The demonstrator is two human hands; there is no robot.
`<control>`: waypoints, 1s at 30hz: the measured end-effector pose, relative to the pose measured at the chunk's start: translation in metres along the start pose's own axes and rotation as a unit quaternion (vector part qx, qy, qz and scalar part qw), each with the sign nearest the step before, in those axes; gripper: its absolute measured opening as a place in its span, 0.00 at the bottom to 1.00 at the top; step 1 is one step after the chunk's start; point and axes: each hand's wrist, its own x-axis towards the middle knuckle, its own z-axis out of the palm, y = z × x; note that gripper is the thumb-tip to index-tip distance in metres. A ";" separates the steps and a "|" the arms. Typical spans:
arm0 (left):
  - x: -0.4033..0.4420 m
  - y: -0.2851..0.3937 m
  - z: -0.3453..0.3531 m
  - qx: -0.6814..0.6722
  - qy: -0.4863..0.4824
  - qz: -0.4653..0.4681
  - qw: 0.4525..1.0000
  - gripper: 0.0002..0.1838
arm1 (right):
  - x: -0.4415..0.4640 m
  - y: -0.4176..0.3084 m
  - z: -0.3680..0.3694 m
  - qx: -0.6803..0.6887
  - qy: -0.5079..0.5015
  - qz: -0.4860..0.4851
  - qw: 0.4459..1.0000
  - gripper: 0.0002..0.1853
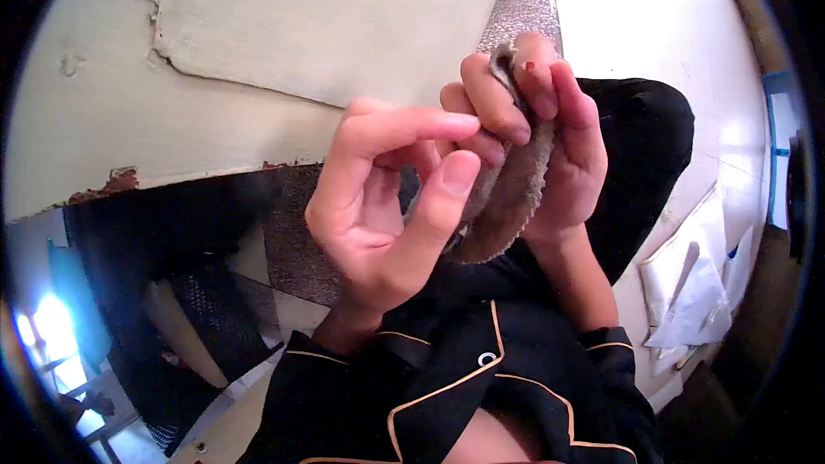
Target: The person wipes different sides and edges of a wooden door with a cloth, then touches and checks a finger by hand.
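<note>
A folded piece of grey, fuzzy cloth [507, 215] with a jagged, zigzag-cut edge hangs in front of my chest. Fingers of my right hand [563, 137] are curled round its upper part, and a folded end sticks out between them at the top. My left hand [378, 193] is beside the cloth on the left, its thumb and index finger bent toward each other in a pinch, with the tips close to my right fingertips. Whatever lies in that pinch is too small to make out. Part of the cloth is hidden behind my left thumb.
A pale, worn table [326, 17] with a chipped edge spreads across the upper left. My dark-clothed knee [644, 129] is at right. White papers or bags [696, 292] lie farther right. A dark mesh item [215, 309] is at lower left.
</note>
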 end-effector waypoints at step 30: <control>0.009 0.020 -0.002 0.219 -0.034 0.038 0.974 0.12 | -0.013 0.002 0.025 -0.156 0.165 0.071 0.971 0.21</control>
